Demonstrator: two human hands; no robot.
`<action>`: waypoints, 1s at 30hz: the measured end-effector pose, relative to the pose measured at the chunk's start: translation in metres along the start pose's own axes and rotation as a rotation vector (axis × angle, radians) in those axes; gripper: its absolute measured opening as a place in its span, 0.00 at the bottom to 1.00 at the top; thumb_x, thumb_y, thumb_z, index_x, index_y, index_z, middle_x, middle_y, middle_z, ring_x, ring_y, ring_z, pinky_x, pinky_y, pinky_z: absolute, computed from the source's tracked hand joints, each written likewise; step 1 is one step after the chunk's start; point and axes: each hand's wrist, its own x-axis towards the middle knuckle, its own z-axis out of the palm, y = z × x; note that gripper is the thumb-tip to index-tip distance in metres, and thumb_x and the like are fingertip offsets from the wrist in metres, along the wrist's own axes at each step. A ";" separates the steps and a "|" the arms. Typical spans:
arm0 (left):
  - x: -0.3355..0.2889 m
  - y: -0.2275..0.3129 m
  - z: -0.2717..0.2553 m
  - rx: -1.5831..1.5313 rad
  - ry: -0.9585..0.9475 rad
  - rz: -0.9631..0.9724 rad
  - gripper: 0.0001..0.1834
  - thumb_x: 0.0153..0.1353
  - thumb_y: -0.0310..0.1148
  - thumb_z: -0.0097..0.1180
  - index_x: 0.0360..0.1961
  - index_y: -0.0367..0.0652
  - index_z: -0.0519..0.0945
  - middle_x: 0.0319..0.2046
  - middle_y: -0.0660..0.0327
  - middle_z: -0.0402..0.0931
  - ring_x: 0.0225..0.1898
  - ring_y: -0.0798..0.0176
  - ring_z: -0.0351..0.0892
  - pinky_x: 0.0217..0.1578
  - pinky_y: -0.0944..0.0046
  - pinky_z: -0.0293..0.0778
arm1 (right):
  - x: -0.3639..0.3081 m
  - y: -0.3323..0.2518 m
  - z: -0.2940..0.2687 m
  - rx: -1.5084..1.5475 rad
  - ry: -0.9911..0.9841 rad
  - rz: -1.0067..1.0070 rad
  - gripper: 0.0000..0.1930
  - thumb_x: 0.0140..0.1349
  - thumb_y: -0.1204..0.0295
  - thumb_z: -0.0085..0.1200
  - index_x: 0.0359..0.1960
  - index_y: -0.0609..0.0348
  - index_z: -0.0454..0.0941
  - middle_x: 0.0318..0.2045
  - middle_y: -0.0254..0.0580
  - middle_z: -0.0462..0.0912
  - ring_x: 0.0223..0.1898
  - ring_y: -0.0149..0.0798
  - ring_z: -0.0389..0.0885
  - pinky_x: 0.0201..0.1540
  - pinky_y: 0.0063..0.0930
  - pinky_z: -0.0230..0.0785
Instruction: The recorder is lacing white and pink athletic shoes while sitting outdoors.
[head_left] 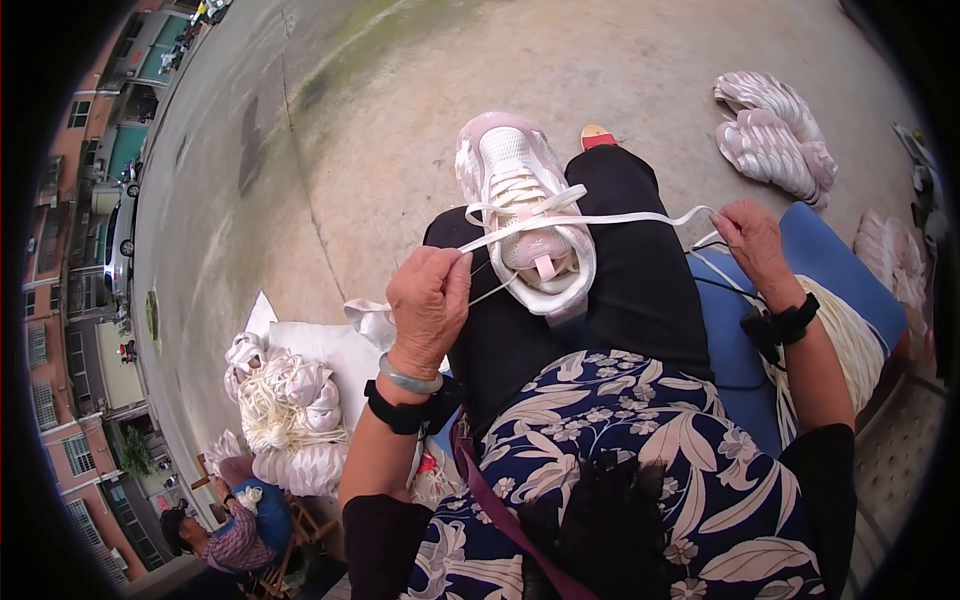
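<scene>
A white and pale pink sneaker [505, 160] rests between my thighs, toe pointing away from me. White lace crosses the front of its tongue, and a loop of it lies over the right side. My left hand [430, 295], left of the shoe's opening, pinches a flat white shoelace [630, 218]. That lace runs taut over the shoe and slackens into a bend near its right end. There my right hand [755, 240] grips it, thumb and fingers closed. Another thin strand hangs from the left hand toward the shoe's collar.
Bundled pale sneakers [775, 140] lie on the concrete at the far right. A blue board [840, 260] holds a hank of cream laces [835, 335]. More shoes and laces [290, 400] are heaped at my left. Another person [245, 535] sits at the lower left.
</scene>
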 end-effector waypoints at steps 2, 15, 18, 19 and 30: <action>0.000 0.026 0.013 -0.252 -0.154 -0.059 0.03 0.56 0.26 0.57 0.32 0.39 0.79 0.21 0.56 0.75 0.20 0.59 0.73 0.23 0.65 0.68 | 0.008 -0.020 0.003 0.180 -0.048 0.093 0.10 0.59 0.68 0.55 0.25 0.61 0.76 0.16 0.40 0.70 0.18 0.37 0.72 0.23 0.32 0.63; 0.023 0.060 0.060 -0.615 -0.316 -0.487 0.11 0.61 0.25 0.48 0.45 0.34 0.73 0.21 0.65 0.75 0.15 0.77 0.69 0.16 0.76 0.64 | 0.048 -0.139 0.040 1.314 -0.463 0.426 0.07 0.64 0.70 0.51 0.35 0.62 0.75 0.25 0.33 0.78 0.22 0.22 0.76 0.27 0.16 0.72; 0.025 0.060 0.061 -0.714 -0.335 -0.572 0.11 0.62 0.25 0.46 0.46 0.35 0.71 0.21 0.64 0.75 0.14 0.77 0.69 0.14 0.77 0.63 | 0.055 -0.138 0.052 1.278 -0.364 0.330 0.06 0.62 0.72 0.51 0.33 0.63 0.76 0.24 0.32 0.77 0.23 0.21 0.75 0.26 0.15 0.70; 0.025 0.060 0.062 -0.724 -0.335 -0.577 0.10 0.63 0.25 0.45 0.45 0.35 0.70 0.22 0.64 0.75 0.14 0.76 0.69 0.14 0.77 0.63 | 0.057 -0.139 0.054 1.241 -0.284 0.278 0.05 0.61 0.74 0.51 0.31 0.63 0.76 0.23 0.32 0.77 0.22 0.21 0.74 0.25 0.15 0.68; 0.029 0.059 0.067 -0.691 -0.312 -0.604 0.05 0.63 0.24 0.43 0.39 0.36 0.70 0.21 0.62 0.75 0.13 0.75 0.70 0.12 0.76 0.64 | 0.060 -0.146 0.061 1.175 -0.160 0.255 0.05 0.60 0.76 0.51 0.34 0.66 0.76 0.22 0.34 0.77 0.23 0.22 0.73 0.26 0.17 0.68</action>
